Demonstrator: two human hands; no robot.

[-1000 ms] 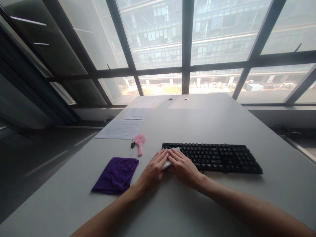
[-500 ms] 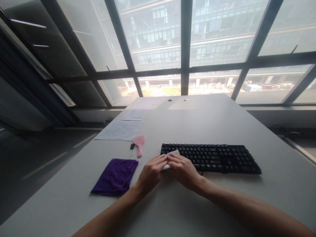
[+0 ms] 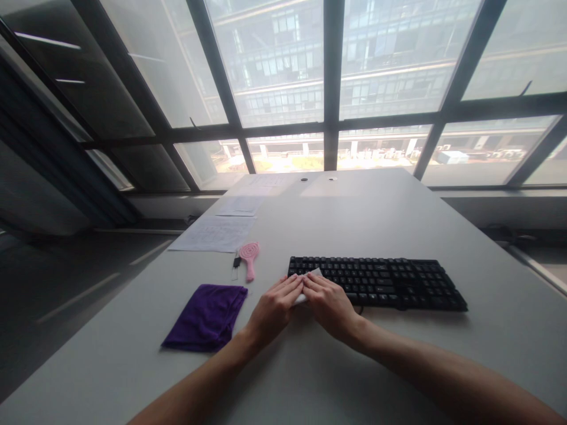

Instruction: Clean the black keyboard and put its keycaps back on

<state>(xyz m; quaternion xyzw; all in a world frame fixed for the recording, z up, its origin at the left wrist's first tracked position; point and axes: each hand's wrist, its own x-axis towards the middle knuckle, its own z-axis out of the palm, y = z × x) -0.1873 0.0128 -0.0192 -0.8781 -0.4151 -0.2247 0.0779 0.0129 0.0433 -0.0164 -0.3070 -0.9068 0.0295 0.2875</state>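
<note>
Both hands meet over the left end of a black keyboard (image 3: pixel 398 283), pressing a white tissue (image 3: pixel 300 299) there. My left hand (image 3: pixel 275 302) has its fingers together, their tips on the tissue. My right hand (image 3: pixel 331 304) comes in from the other side, fingers also close together on the same tissue. One corner of it pokes out above the right fingers; the rest is hidden under the hands. The keys beneath the hands are covered from sight.
Left of my hands lies a folded purple cloth (image 3: pixel 204 319). Beyond it are a pink hairbrush (image 3: pixel 249 254) and a small black-and-clear item (image 3: pixel 236 262). Printed papers (image 3: pixel 212 234) line the left side of the white desk (image 3: pixel 349 221). Windows (image 3: pixel 287 65) stand behind.
My left fingertips have edged slightly to the right, closer to the right fingers. Both hands stay on the tissue at the keyboard's left end.
</note>
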